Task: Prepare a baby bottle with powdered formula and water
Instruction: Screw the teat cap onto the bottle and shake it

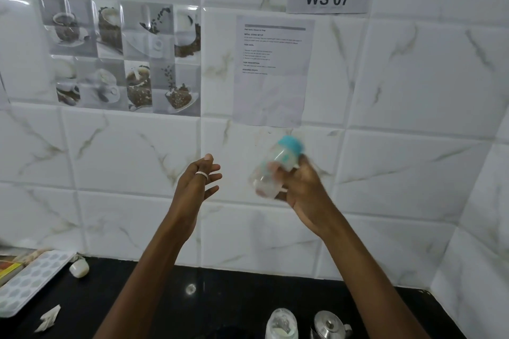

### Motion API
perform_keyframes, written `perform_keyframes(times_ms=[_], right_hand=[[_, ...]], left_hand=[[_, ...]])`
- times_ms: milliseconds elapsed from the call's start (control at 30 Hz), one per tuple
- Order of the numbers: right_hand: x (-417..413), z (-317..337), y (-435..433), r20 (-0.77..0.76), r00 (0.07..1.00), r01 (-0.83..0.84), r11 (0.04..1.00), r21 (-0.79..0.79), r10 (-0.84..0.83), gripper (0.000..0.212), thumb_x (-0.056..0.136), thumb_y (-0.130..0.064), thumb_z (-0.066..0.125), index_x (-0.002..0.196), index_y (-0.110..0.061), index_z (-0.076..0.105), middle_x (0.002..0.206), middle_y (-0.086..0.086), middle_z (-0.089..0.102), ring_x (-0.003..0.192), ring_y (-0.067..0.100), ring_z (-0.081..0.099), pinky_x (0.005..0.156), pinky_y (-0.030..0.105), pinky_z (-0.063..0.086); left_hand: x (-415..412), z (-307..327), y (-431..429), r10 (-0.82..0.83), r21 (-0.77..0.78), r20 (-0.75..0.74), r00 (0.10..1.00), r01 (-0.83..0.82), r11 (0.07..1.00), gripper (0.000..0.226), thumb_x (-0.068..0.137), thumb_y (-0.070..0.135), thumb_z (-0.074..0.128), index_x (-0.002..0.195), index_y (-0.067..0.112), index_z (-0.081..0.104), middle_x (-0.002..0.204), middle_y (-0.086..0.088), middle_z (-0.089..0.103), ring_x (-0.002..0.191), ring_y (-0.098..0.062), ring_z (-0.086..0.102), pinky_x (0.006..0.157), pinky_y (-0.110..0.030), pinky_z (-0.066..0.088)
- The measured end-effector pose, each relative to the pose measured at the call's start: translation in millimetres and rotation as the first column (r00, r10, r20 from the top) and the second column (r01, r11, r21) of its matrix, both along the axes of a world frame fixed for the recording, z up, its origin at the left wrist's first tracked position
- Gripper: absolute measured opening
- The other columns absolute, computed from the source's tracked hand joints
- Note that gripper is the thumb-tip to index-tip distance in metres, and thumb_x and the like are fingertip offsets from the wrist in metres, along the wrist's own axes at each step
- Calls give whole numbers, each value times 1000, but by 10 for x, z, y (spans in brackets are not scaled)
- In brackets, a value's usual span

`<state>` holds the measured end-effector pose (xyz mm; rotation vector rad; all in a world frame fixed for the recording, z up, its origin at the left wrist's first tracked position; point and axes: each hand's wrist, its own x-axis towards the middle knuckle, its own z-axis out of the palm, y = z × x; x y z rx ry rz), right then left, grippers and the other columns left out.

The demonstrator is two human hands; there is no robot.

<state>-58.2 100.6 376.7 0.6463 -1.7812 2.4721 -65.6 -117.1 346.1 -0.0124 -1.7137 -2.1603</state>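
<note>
bottle (275, 166) — blurred, teal cap up and tilted right — sits gripped in the right hand (303, 187), raised before the tiled wall (413, 91). left hand (197, 181) hangs just beside it, apart, fingers straight and empty — above the black counter (234, 297).

One left hand (198, 181), one right hand (303, 187), one baby bottle (278, 162), one jar (281, 323), one kettle (329, 325)

White marble-veined wall tiles (413, 77), black countertop (234, 297)

Open passage over mid counter (234, 292); closed off left by tray (30, 281), near right by jar (281, 323) and kettle (329, 325), rear by wall (385, 173).
</note>
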Motion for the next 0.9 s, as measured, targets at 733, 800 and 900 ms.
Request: perform_keyframes(times_ms=[733,800,900], right_hand=[[-74,-78,48,8,1000,-25,1000,18,25,65,80,-25,87,135,-16,53,118,9,71,116,37,68,90,61,58],[-89,-13,48,38,999,44,968,-248,-36,60,86,-24,76,138,-11,50,123,11,69,115,37,69,86,58,60],[-85,-70,-21,39,997,73,987,-140,-68,59,85,-25,75,136,-12,48,127,15,65,114,34,69,87,59,59]], left_hand=[[-82,-16,7,-9,-1,17,1000,9,1000,36,102,46,53,124,20,63,120,-2,70,112,-20,68,97,-42,56],[-87,-24,5,-9,-4,12,1000,9,1000,35,101,46,53,123,20,63,120,-2,70,112,-19,68,98,-42,55],[-104,-20,4,0,-2,12,1000,0,1000,34,101,46,53,121,21,64,120,-1,70,112,-19,68,98,-42,55]])
